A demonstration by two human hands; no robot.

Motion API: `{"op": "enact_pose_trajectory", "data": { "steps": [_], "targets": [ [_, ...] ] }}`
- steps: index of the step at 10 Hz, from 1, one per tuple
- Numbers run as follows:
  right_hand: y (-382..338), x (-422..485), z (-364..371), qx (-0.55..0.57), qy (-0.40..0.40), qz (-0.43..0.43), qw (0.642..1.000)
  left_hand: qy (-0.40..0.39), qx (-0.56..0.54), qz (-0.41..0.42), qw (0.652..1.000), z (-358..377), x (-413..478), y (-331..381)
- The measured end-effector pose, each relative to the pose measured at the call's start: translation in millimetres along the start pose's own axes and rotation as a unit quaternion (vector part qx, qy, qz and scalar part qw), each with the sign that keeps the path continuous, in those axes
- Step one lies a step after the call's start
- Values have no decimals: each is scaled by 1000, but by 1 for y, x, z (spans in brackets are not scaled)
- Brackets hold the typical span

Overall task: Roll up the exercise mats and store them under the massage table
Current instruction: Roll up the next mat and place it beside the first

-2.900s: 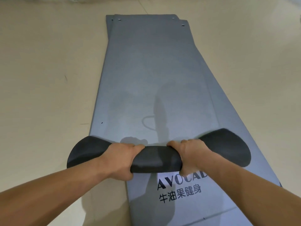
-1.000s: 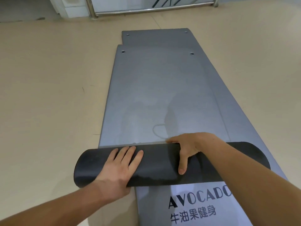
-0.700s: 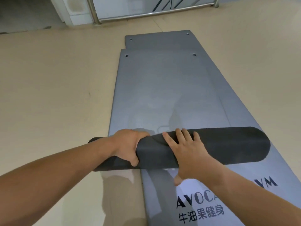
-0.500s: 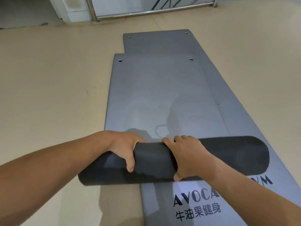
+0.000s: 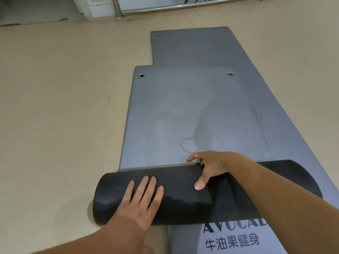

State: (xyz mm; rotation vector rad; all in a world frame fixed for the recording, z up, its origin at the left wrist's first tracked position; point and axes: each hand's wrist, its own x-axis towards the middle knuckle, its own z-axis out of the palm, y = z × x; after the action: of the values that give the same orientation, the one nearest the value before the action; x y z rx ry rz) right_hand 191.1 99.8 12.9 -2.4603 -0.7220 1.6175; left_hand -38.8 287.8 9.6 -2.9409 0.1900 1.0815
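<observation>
A grey exercise mat (image 5: 192,110) lies flat on the floor, its near end wound into a thick dark roll (image 5: 179,191) that sticks out to the left. My left hand (image 5: 141,200) presses flat on the roll's left part, fingers straight. My right hand (image 5: 207,165) hooks over the roll's far edge, fingers curled behind it and thumb lying on top. A second grey mat (image 5: 192,46) lies underneath, showing at the far end, along the right side and below the roll, where dark lettering (image 5: 233,235) is printed.
Beige floor (image 5: 60,110) spreads out to the left and right of the mats. A metal rail (image 5: 165,8) and a white post base (image 5: 99,6) stand at the far edge of the floor.
The roll has advanced along the mat and grown thicker. My left hand went from gripping the roll to lying flat on it; my right hand reached over to the far edge.
</observation>
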Motion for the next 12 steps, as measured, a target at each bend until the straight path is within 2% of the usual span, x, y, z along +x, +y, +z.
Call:
{"op": "enact_pose_trajectory", "data": {
  "steps": [1, 2, 3, 4, 5, 6, 7, 8, 9, 10, 11, 12],
  "targets": [
    [-9, -7, -11, -53, 101, -11, 993, 55, -3, -34, 998, 14, 13, -8],
    [-29, -28, -9, -183, 218, -30, 958, 169, -5, 3, 986, 11, 28, -35],
    [-39, -47, 10, -218, 199, -53, 954, 110, -74, 18, 991, -44, 33, -53],
    [-33, -49, 31, -327, 217, -12, 920, 115, -131, 7, 985, -79, 37, -62],
    [-28, -46, 38, -349, 267, -2, 898, 103, -122, -20, 987, -90, 35, -54],
    [-25, -59, 23, -319, 197, -27, 927, -35, -184, 5, 982, -98, 37, -55],
    [-28, -72, 16, -220, 79, -36, 972, -129, -255, 12, 958, -102, 32, -55],
    [-30, -64, 13, -161, 7, -33, 986, -164, -318, 29, 933, -99, 26, -62],
    [-24, -40, -2, -116, -25, -20, 993, 8, -237, -20, 971, -82, 3, -75],
    [-15, -22, -17, -63, -32, -4, 997, 317, -71, 21, 946, -36, -22, -66],
    [-16, -19, -25, -44, 35, 6, 998, 213, 8, -7, 977, 5, -20, -29],
    [-27, -27, -37, -106, 181, 10, 978, 164, 1, -75, 984, 13, 11, -23]
  ]
}}
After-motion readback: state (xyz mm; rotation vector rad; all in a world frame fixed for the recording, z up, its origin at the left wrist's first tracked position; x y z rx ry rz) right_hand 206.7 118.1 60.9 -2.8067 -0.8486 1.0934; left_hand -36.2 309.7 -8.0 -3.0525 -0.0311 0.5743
